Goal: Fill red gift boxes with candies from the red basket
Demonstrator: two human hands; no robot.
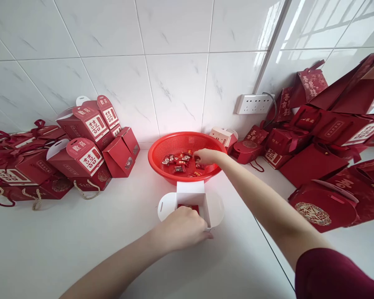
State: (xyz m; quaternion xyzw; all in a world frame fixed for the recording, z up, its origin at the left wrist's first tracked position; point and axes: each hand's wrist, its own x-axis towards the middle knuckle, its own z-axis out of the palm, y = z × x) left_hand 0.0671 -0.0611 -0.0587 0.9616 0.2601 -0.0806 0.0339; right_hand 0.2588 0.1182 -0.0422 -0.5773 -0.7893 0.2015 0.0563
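Observation:
An open gift box [190, 189], white inside with its flaps folded out, stands on the white counter in front of me. My left hand [185, 226] grips its near wall, fingers over the edge and thumb outside. Red wrapped pieces show inside, partly behind that hand. Just beyond the box sits a red plastic basket [162, 172] with perforated walls, holding several wrapped candies [179, 169]. Reaching over its right side, my right hand [207, 157] has its fingers closed on a candy among the others; the fingertips are partly hidden.
Stacked red gift boxes [84, 158] with rope handles and ribbons fill the left side. More red boxes and bags [318, 166] are piled on the right. A white power strip [254, 104] is against the tiled wall [180, 83], and a pale box [222, 136] stands behind the basket.

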